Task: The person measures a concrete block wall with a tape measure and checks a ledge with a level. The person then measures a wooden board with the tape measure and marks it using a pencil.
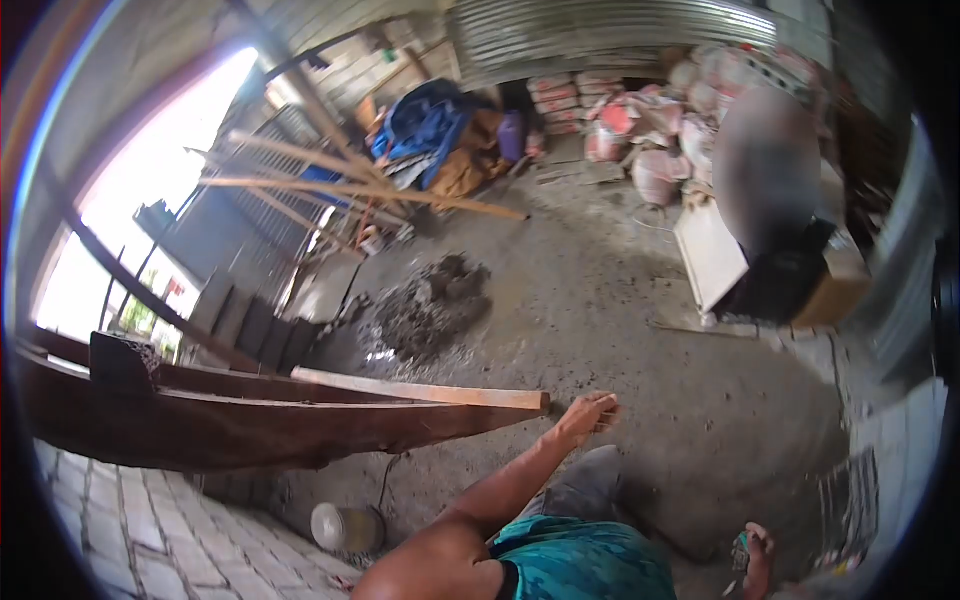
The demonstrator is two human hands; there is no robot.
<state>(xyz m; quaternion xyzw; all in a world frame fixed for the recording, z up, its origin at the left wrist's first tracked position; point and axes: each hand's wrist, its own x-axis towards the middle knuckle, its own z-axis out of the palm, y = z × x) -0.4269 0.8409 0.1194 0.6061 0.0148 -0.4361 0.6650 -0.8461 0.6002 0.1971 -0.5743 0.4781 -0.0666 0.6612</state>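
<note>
1 head-worn camera looks forward and steeply down; its very wide view bends straight lines and darkens at the corners; the wearer's teal shirt (590, 560) is close by at bottom centre, the left hand (592, 412) just below the middle, the right hand (762, 545) at lower right; the floor (600, 310) spans the centre, the corrugated sheet (610, 38) far off along the top.

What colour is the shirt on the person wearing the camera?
The shirt is teal, with a blotchy darker pattern; it shows best in the head view.
</note>
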